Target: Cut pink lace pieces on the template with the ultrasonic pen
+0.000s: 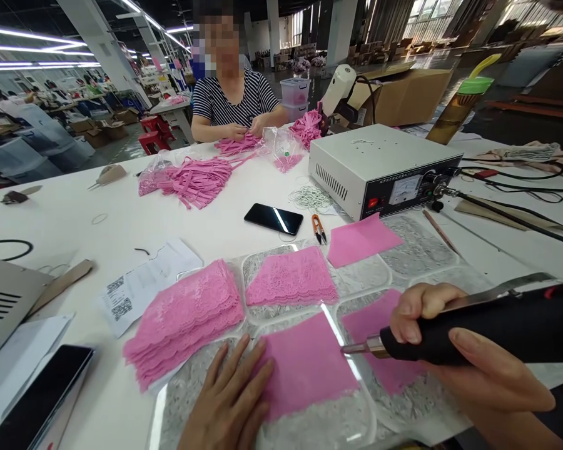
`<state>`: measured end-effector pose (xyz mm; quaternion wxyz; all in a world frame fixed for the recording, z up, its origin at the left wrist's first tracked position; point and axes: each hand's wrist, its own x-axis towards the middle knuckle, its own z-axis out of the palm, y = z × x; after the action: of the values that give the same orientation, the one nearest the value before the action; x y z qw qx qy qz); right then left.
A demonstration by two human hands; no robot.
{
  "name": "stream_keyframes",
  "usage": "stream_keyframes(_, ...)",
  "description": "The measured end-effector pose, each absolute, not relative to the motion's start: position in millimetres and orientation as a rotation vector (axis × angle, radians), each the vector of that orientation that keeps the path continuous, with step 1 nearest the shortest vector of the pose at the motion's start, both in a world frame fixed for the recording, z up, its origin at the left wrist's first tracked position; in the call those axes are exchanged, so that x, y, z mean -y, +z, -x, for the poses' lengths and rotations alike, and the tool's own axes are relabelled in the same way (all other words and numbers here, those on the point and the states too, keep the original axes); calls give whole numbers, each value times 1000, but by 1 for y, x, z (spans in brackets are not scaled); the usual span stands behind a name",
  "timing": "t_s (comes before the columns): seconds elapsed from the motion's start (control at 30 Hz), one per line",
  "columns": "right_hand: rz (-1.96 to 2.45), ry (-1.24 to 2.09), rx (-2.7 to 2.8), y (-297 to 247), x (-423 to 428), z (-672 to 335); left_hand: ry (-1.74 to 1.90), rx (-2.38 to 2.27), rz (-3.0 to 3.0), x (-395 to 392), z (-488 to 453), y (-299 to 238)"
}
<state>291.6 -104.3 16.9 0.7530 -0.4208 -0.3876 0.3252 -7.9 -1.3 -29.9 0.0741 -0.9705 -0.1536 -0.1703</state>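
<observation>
My right hand is wrapped round a black handheld ultrasonic welding tool. Its metal tip points left and meets the right edge of a flat pink fabric piece. Fingers spread, my left hand lies flat over the left edge of that piece. Under the tool, partly hidden, is another pink piece. Behind my left hand stands a thick stack of pink lace pieces, with a smaller lace stack to its right. A single plain pink piece lies farther back.
A grey control box with cables stands at the back right. A phone and orange thread snips lie mid-table. Another phone is at front left. Across the table, a person handles pink straps.
</observation>
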Motion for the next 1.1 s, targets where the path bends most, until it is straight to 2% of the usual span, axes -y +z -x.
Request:
stream_keyframes(0.5, 924, 761, 912, 21, 107, -289, -512, 442, 2907, 0, 7, -29)
stream_keyframes(0.8, 958, 670, 684, 27, 97, -300, -586, 396, 2882, 2, 9, -22)
stream_keyframes(1.1, 871, 696, 812, 14, 89, -323, -673, 218, 2946, 57, -80, -22)
